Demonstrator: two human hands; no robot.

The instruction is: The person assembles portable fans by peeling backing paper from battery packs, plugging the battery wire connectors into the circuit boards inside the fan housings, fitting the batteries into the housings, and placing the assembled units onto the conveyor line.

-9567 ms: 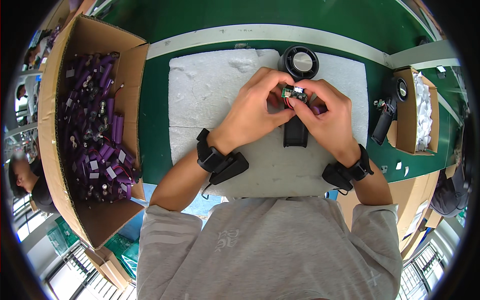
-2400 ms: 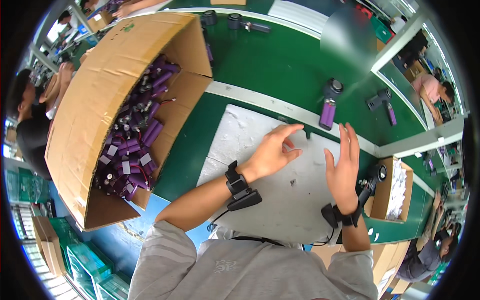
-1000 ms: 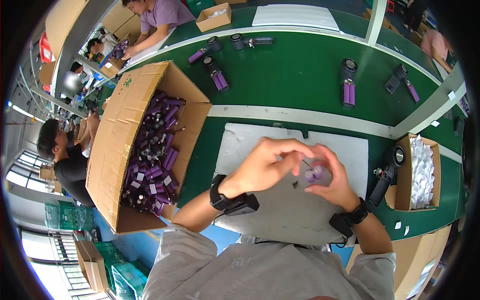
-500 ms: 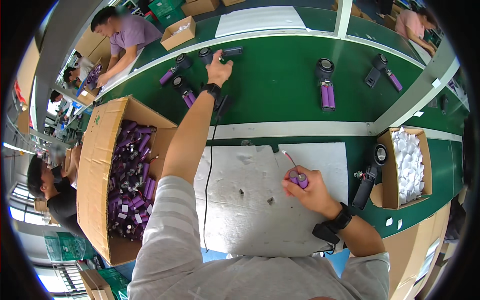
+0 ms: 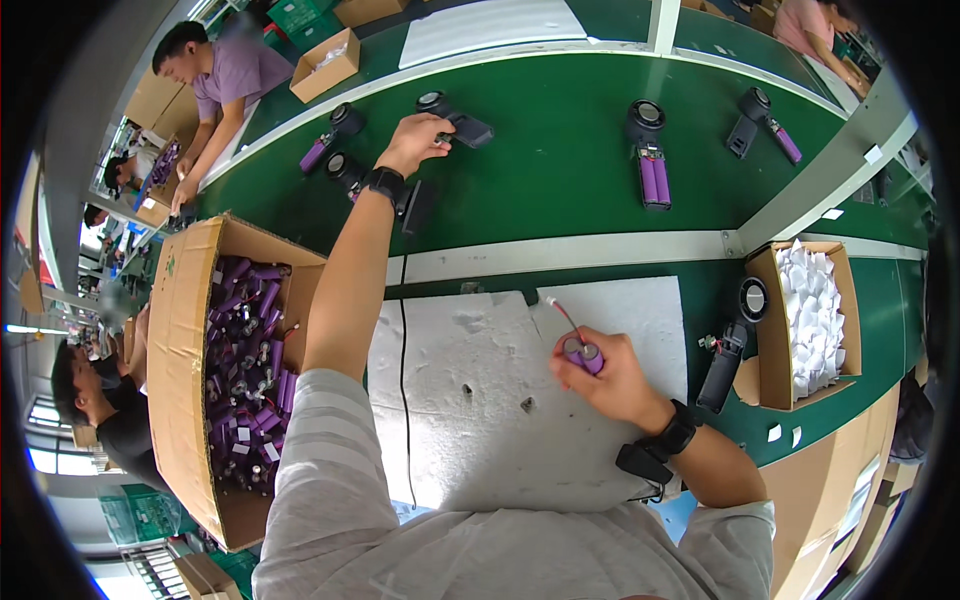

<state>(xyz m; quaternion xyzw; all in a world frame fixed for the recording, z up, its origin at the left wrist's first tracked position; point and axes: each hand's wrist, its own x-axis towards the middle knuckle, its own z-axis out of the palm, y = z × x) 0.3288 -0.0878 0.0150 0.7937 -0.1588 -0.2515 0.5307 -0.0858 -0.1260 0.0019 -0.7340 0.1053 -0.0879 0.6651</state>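
My left hand (image 5: 413, 146) is stretched out over the far part of the green bench, its fingers closed on a dark handheld fan (image 5: 474, 131). The fan's round head lies beyond my fingers and its handle points right. Above the white foam sheet (image 5: 450, 400), my right hand (image 5: 620, 381) grips a purple battery pack (image 5: 583, 355) of paired cells, ends facing up. A thin red and white lead (image 5: 563, 311) sticks up from the pack. Both wrists wear black bands, and a black cable runs down from the left one.
A carton (image 5: 187, 365) of purple battery packs stands at left. At right, another handheld fan (image 5: 724, 365) lies beside a box (image 5: 851, 320) of white pieces. More fans with purple cells lie along the far bench (image 5: 560, 150), behind a pale rail (image 5: 580, 246). Other people work beyond.
My left hand has closed on the fan and drawn it slightly nearer, its handle now tilted. The right hand still holds the battery pack. The whole view has shifted a little.
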